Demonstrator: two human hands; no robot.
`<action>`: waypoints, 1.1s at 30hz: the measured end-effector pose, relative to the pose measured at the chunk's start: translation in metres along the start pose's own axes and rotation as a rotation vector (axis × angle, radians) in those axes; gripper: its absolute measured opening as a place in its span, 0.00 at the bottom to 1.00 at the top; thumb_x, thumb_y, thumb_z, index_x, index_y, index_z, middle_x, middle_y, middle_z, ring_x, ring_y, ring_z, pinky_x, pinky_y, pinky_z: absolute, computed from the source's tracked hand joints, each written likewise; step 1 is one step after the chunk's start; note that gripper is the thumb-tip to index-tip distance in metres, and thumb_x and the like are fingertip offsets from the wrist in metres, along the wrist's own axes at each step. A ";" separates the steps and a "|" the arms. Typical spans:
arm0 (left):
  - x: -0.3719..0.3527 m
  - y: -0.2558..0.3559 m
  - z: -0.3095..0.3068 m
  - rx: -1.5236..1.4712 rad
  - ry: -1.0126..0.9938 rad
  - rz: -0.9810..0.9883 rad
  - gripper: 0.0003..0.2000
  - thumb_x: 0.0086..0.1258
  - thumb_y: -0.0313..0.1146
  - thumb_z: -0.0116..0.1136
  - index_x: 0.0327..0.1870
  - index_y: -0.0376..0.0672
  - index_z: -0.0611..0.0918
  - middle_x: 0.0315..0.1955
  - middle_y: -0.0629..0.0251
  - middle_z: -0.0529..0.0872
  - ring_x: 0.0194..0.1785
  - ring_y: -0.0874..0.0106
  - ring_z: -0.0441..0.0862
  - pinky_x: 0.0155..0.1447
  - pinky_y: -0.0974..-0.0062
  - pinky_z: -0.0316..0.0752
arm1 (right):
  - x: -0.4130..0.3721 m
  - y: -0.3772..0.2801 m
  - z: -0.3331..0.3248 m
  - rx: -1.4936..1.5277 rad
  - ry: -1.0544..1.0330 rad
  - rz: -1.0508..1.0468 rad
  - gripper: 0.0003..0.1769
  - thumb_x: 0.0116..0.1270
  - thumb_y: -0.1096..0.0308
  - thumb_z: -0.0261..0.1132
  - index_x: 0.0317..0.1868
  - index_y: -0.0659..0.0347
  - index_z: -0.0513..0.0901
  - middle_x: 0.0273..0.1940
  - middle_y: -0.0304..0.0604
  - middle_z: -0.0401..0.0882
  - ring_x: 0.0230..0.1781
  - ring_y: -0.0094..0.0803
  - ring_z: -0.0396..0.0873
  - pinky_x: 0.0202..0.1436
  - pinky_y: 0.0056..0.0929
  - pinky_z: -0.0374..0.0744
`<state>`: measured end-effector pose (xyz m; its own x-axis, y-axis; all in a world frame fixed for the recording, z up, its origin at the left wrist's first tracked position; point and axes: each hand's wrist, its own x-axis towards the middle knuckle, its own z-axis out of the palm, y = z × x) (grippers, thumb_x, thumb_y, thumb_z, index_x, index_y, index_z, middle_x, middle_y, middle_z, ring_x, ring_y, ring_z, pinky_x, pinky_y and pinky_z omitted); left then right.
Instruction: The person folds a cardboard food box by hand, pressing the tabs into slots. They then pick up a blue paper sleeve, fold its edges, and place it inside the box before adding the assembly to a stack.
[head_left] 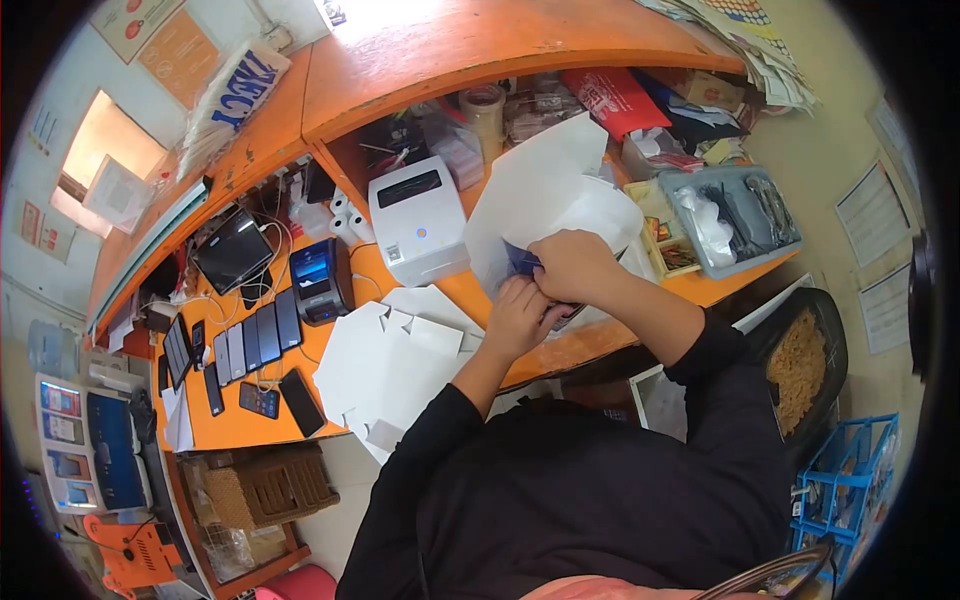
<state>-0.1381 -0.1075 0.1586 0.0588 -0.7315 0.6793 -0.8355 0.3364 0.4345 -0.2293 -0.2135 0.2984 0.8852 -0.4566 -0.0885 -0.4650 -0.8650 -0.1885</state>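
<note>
A white cardboard piece stands partly folded at the desk's front edge, its large panels rising away from me. My right hand is closed at its near side, fingers bent around a small dark blue patch whose kind I cannot make out. Just below and to the left, my left hand is closed on the cardboard's near edge, its thumb close to the right hand. Both hands cover part of the fold. Left of them lies another flat, die-cut white cardboard blank, overhanging the desk edge.
Behind the blank sit a white label printer and a black card terminal. Several phones lie on the orange desk at left. A grey tray of bagged items stands right. Shelving overhangs the back.
</note>
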 end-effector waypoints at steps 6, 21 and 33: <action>0.004 0.007 0.002 -0.015 0.099 0.078 0.14 0.51 0.33 0.73 0.39 0.44 0.85 0.38 0.65 0.85 0.43 0.61 0.77 0.53 0.62 0.69 | 0.009 0.010 0.020 -0.023 -0.017 -0.022 0.13 0.62 0.60 0.62 0.39 0.58 0.86 0.31 0.52 0.85 0.36 0.51 0.85 0.41 0.48 0.81; 0.007 0.006 -0.016 0.090 0.172 0.135 0.10 0.52 0.25 0.68 0.36 0.45 0.85 0.36 0.66 0.84 0.42 0.61 0.79 0.47 0.61 0.69 | -0.022 0.004 0.035 0.267 0.046 0.017 0.29 0.74 0.42 0.51 0.42 0.64 0.81 0.39 0.56 0.85 0.42 0.53 0.83 0.48 0.49 0.78; -0.125 -0.084 -0.090 0.413 -0.300 -1.277 0.33 0.74 0.60 0.46 0.73 0.47 0.68 0.42 0.45 0.87 0.48 0.48 0.85 0.49 0.51 0.79 | -0.046 -0.005 0.039 -0.007 0.322 -0.080 0.19 0.62 0.60 0.69 0.52 0.58 0.81 0.43 0.47 0.85 0.42 0.44 0.84 0.43 0.41 0.77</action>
<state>-0.0259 0.0091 0.0899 0.8266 -0.5133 -0.2306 -0.3942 -0.8207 0.4136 -0.2675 -0.1801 0.2654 0.8708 -0.4289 0.2404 -0.3957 -0.9015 -0.1752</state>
